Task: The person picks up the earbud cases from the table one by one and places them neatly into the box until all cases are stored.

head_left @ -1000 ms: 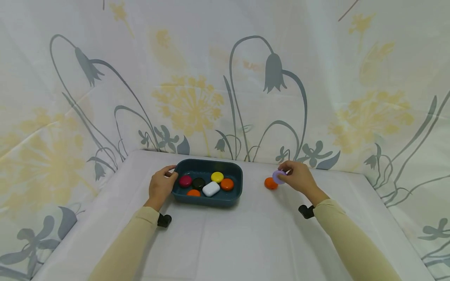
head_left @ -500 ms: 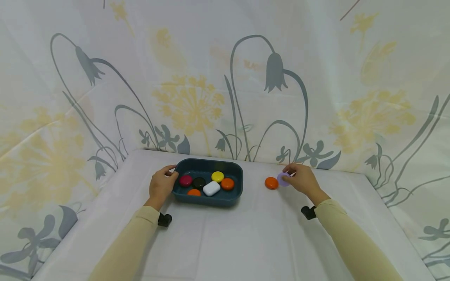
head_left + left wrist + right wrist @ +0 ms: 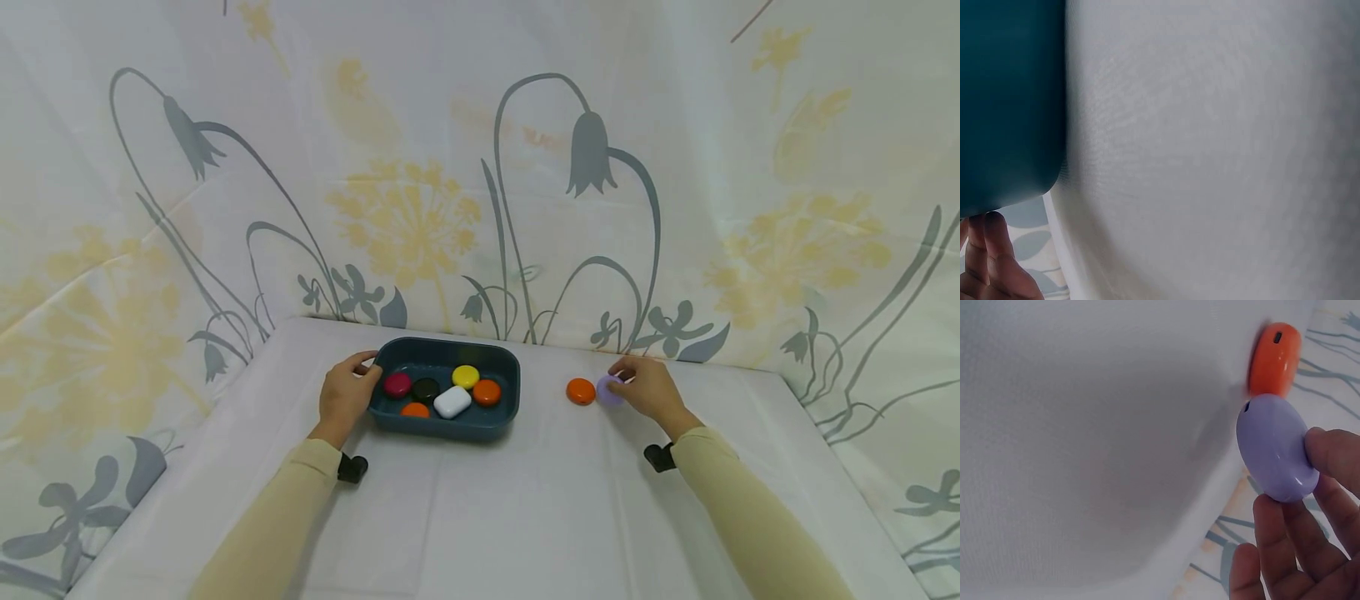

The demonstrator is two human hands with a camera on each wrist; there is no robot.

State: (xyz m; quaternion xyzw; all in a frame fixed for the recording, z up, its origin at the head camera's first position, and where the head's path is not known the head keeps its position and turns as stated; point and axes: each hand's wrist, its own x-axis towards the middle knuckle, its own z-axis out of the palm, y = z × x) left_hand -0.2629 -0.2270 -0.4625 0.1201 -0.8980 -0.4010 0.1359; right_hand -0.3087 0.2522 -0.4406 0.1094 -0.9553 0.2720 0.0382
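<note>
My left hand (image 3: 345, 400) holds the left end of a dark teal tray (image 3: 450, 429). In the left wrist view its fingertips touch the outside of the tray's wall (image 3: 1010, 112); the inside is hidden there. My right hand (image 3: 651, 390) pinches a lilac rounded case (image 3: 1275, 450), which looks like an earbud case with a small dark slot, between thumb and fingers. It is tilted in the right wrist view. An orange rounded case (image 3: 581, 391) with a similar slot lies on the white cloth just left of it. Whether the two touch, I cannot tell.
Inside the tray are a crimson case (image 3: 397, 384), a black one (image 3: 425, 390), a yellow one (image 3: 466, 377), a white one (image 3: 452, 402) and two orange ones (image 3: 487, 392). White cloth (image 3: 487, 517) covers the table. A flower-patterned curtain (image 3: 420, 100) rises behind.
My right hand has moved slightly right and lower with the lilac case, from partly in front of the orange case to beside it. My left hand and the tray have stayed put.
</note>
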